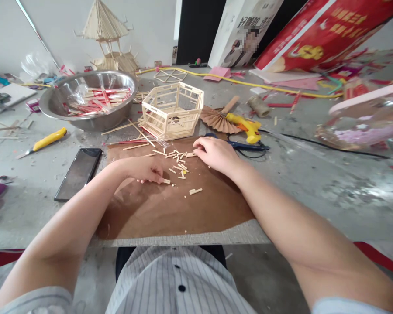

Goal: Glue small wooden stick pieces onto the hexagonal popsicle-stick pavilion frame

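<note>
My left hand (148, 170) is closed in a pinch on short wooden sticks (167, 181), whose ends stick out past the fingertips just above the brown sheet (222, 205). My right hand (218, 153) rests at the sheet's upper right, fingers curled and fingertips on a short wooden stick (191, 155) at the edge of the pile. Several cut stick pieces (177, 155) lie scattered between both hands. Closer to me, two pieces set side by side, one shorter, form a small stick assembly (195, 191).
Behind the sheet stands a hexagonal stick frame (165, 124), left of a yellow glue gun (245, 126) and paper fan (219, 120). Leftward are a metal bowl (88, 122) of wrapped sticks, a yellow cutter (49, 139) and a phone (78, 174). A stick pavilion (106, 35) stands at the back.
</note>
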{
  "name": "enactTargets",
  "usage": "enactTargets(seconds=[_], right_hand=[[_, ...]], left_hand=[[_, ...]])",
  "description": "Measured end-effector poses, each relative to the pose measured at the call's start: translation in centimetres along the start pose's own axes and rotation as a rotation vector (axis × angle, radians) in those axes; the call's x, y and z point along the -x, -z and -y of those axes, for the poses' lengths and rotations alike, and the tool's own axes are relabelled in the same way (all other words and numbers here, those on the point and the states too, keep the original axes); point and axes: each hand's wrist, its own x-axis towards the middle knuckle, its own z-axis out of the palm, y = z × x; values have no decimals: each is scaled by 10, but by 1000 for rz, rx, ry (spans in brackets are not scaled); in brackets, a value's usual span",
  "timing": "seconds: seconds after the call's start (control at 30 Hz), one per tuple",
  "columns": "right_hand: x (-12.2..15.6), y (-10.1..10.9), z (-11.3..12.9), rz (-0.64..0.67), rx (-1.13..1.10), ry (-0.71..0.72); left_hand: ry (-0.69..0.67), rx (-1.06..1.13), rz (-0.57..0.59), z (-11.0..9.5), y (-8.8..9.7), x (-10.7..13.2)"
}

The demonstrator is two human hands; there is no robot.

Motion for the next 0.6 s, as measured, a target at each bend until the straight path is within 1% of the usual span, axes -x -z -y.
enactTargets(seconds=[0.13, 0.2, 0.4, 0.53, 0.6], right_hand=[[2, 5, 9, 161, -157, 156], [4, 7, 13, 225, -209, 197], [5, 8, 16, 258, -229, 178], [5, 6, 17, 273, -232, 171], [6, 5, 18, 275, -216, 184]], left_hand=[[-25, -94, -36, -2, -2, -1], [-26, -124, -53, -2, -3, -2], [14, -132, -58, -1, -3, -3], [-8, -61, -33, -2, -3, -1], [21, -13, -49, -3, -3, -1]])
